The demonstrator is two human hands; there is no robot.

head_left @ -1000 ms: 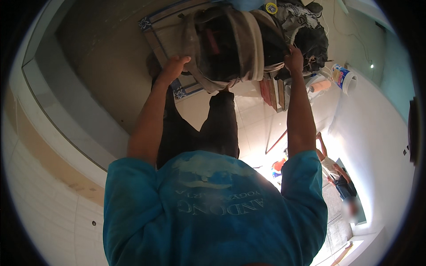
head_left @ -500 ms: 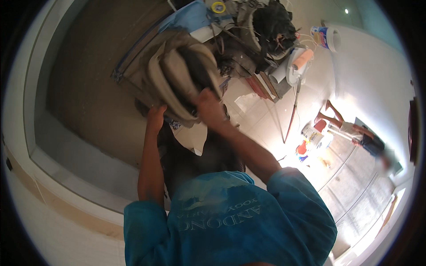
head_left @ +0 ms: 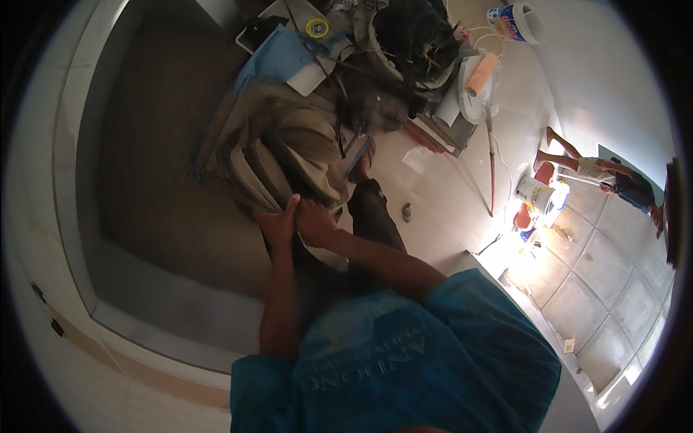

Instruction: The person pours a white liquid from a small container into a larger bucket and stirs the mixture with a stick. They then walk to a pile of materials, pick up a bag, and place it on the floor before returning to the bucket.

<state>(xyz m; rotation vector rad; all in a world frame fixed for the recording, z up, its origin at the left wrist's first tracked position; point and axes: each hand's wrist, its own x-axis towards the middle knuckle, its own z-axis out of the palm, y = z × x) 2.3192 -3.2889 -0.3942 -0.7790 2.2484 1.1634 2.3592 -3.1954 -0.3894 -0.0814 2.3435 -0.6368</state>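
A khaki fabric bag with several folds or compartments hangs in front of my legs, its near edge gathered in my hands. My left hand is closed on that edge, thumb pointing up. Right beside it, almost touching, my right hand is closed on the same edge. The fingertips of both hands are hidden in the fabric. What is inside the bag cannot be made out.
Beyond the bag lie a blue cloth, a yellow round roll and an open sack of dark stuff. An orange paint roller and a white bucket are right of them. A person stands at far right near another bucket.
My hands have come together from being apart, the right moving down and left. The bag is lower and more folded. The whole view has shifted slightly.
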